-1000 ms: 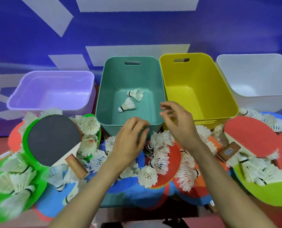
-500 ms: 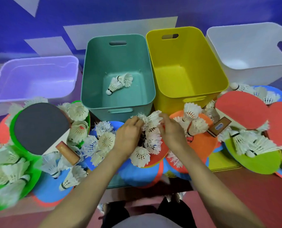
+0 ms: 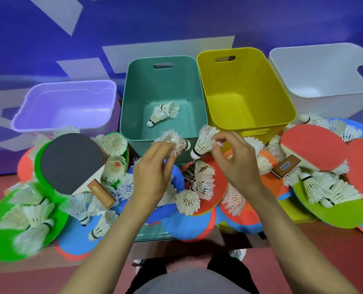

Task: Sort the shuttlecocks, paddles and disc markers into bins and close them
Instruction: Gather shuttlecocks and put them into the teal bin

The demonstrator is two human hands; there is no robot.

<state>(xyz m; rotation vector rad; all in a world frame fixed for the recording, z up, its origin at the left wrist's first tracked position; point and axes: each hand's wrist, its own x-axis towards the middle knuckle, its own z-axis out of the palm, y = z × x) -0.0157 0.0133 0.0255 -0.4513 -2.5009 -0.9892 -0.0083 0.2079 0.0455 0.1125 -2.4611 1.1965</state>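
Hovering shuttlecock (image 3: 203, 143) pinched in right hand (image 3: 237, 160)

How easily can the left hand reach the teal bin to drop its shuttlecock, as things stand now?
Probably yes. The left hand holds a shuttlecock right at the near rim of the open teal bin, and nothing lies between them.

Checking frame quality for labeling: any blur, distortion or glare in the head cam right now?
Head view: wide-angle bowing curves the bin row, most visibly the white bin; the shuttlecocks on the green disc at far left are smeared, while the two in the teal bin and both hands, left hand, right hand, stay fairly sharp; lighting even, no harsh glare.
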